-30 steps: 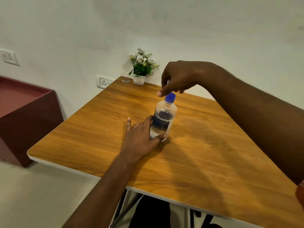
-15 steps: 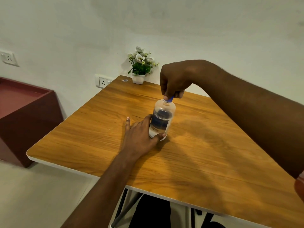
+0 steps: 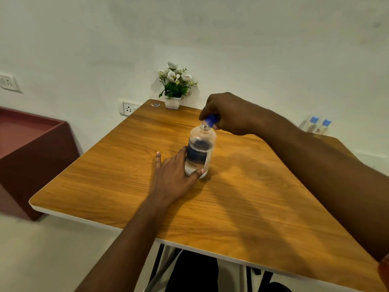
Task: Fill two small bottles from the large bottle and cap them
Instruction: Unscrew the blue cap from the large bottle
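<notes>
The large clear bottle point(image 3: 200, 150) with a dark label stands upright mid-table, holding water. My left hand point(image 3: 171, 175) wraps its lower body from the left. My right hand point(image 3: 229, 112) grips the blue cap point(image 3: 211, 120), which sits tilted just off the bare threaded neck point(image 3: 204, 126). Two small bottles with blue caps point(image 3: 311, 125) point(image 3: 323, 127) stand side by side at the table's far right edge, partly behind my right forearm.
A wooden table point(image 3: 231, 207) with a white edge fills the middle. A white pot of flowers point(image 3: 173, 87) stands at its far edge by the wall. A dark red cabinet point(image 3: 31, 154) stands to the left. Wall sockets point(image 3: 128, 108) are behind.
My right hand came down onto the cap, gripped it, and has now lifted it off the neck to the right. The view shifted, bringing the two small bottles into sight.
</notes>
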`<state>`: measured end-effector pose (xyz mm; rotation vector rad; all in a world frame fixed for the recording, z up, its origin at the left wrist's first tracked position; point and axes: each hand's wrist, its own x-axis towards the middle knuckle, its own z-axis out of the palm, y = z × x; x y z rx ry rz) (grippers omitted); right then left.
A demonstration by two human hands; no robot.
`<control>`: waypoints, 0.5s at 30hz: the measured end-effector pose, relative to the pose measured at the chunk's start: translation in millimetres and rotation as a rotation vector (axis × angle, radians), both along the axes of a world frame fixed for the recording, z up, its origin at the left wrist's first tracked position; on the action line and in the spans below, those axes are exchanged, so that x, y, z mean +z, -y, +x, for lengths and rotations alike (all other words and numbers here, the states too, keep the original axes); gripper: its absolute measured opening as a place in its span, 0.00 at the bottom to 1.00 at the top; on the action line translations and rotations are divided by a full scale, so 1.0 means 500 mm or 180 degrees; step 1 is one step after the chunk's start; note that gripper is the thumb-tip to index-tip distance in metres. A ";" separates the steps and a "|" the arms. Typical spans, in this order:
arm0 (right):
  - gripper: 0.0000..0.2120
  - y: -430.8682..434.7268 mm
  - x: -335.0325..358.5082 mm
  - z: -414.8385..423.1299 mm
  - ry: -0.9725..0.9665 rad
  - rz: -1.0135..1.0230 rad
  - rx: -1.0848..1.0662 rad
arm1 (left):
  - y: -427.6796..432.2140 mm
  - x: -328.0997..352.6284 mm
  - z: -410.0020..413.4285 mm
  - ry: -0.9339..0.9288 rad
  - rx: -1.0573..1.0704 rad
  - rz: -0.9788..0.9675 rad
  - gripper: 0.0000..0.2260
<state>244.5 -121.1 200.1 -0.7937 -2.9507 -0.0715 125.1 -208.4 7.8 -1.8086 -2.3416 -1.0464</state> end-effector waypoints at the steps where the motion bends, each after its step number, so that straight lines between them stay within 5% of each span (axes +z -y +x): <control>1: 0.20 -0.005 -0.013 0.009 -0.0268 -0.0139 -0.0060 | -0.002 0.000 -0.001 0.0015 -0.0001 -0.0007 0.36; 9: 0.17 -0.013 -0.173 0.072 -0.2755 -0.1514 -0.0877 | -0.012 0.000 -0.008 0.0045 0.0175 -0.0030 0.35; 15: 0.20 -0.004 -0.286 0.088 -0.2976 -0.1995 -0.1529 | -0.013 0.004 -0.005 0.0011 0.0325 -0.0068 0.34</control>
